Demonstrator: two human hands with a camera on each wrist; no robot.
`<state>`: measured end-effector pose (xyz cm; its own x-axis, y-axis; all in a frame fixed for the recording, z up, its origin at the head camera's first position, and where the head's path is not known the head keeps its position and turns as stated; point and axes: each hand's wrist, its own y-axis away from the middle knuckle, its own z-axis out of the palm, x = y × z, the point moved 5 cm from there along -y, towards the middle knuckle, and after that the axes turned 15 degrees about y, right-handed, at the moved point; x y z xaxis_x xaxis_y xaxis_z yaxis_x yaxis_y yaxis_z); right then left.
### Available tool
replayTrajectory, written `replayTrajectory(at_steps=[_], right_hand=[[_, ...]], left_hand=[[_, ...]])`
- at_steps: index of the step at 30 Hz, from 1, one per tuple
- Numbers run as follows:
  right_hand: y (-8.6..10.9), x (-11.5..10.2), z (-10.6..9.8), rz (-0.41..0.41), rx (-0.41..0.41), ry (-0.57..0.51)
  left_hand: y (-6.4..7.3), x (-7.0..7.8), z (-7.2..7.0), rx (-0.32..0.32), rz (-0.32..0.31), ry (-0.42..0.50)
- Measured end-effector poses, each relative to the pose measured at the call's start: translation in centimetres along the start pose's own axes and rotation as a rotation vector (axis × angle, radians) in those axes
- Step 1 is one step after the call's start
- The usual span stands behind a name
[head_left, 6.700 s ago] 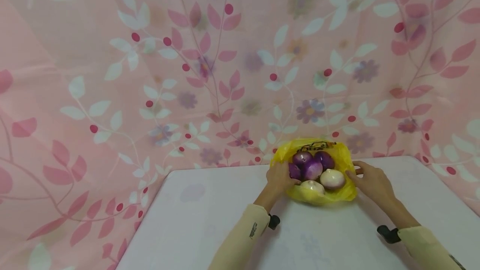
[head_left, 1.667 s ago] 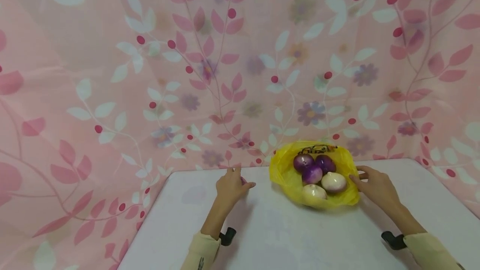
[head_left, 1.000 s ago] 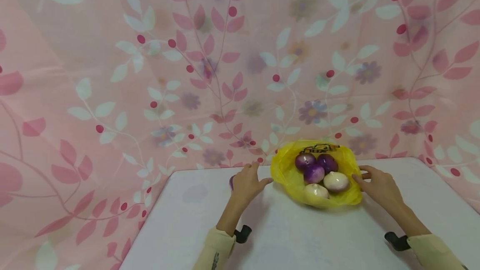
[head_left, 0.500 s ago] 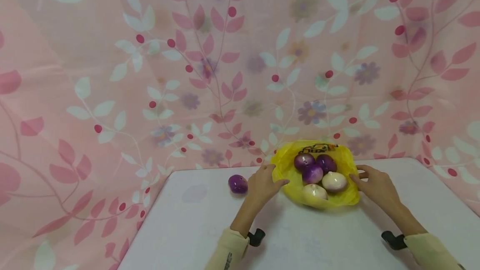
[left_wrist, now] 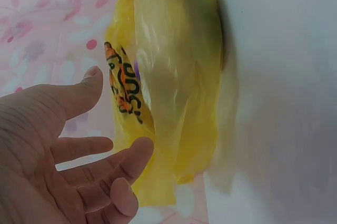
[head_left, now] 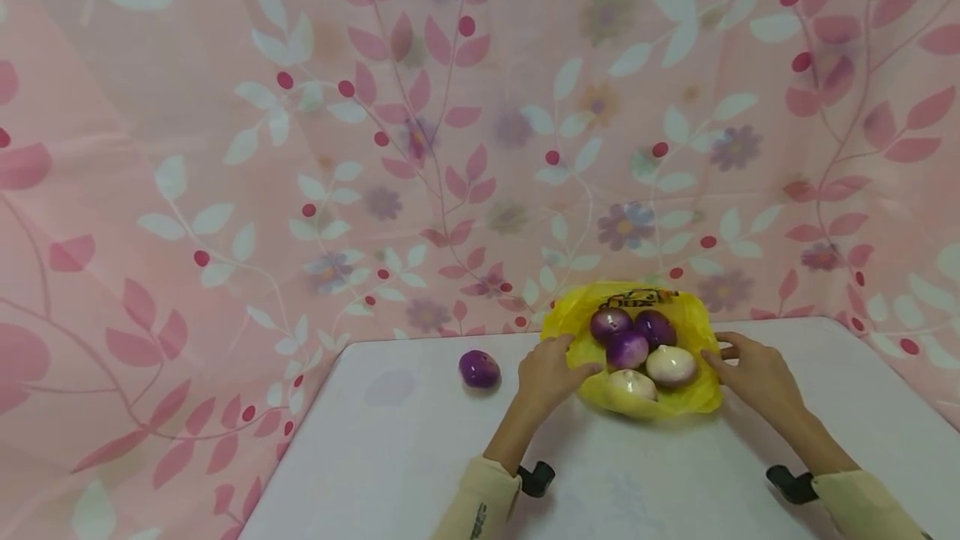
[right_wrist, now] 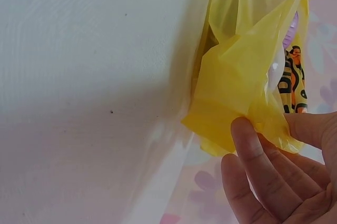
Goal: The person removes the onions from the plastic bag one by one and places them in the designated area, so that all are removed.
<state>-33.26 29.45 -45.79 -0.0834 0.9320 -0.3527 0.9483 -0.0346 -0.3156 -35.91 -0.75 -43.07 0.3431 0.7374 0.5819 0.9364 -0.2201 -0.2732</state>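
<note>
A yellow plastic bag (head_left: 654,407) with black print lies open-mouthed at the table's back right. Several glossy purple and whitish onions (head_left: 627,349) sit inside it. My right hand (head_left: 759,375) pinches the bag's right edge between thumb and fingers; the right wrist view shows the yellow film caught there. By the left edge, my left hand (head_left: 546,375) has its thumb and fingers spread apart. In the left wrist view its fingertips overlap the bag (left_wrist: 179,76), and contact is hard to tell. One purple onion (head_left: 479,370) lies on the table, left of that hand.
The white-covered table (head_left: 405,440) has its back edge against a pink floral cloth (head_left: 480,148). A black wrist mount (head_left: 537,479) shows below the left hand and a second black mount (head_left: 792,484) below the right.
My left hand carried one purple onion out of the bag to the left, let it go on the table, then moved right, back to the bag. The right hand stays at the bag's edge.
</note>
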Motion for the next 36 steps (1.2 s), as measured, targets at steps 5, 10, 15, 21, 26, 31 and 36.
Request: replayTrajectory(at_steps=[5,10,15,21,26,31,36], right_hand=[[-0.1,-0.2,0.1,-0.005,0.001,-0.001],[0.0,-0.4,0.0,-0.004,-0.001,-0.001],[0.0,-0.4,-0.2,-0.011,0.008,0.004],[0.0,-0.5,-0.3,0.005,0.012,-0.004],[0.1,-0.7,-0.1,0.008,-0.005,-0.005],[0.2,-0.6,-0.2,0.004,-0.001,0.001],[0.2,-0.6,-0.3,0.005,0.018,-0.011]], left_hand=[[0.2,0.7,0.9,-0.019,-0.016,0.043],[0.1,1.2,1.6,-0.054,-0.029,0.078],[0.0,1.3,2.6,-0.088,-0.041,0.081],[-0.3,1.8,3.7,-0.083,0.018,0.055],[0.0,2.0,4.4,-0.127,-0.014,0.100],[0.3,2.3,4.7,-0.143,-0.049,0.094],[0.3,2.7,4.9,-0.128,-0.018,0.026]])
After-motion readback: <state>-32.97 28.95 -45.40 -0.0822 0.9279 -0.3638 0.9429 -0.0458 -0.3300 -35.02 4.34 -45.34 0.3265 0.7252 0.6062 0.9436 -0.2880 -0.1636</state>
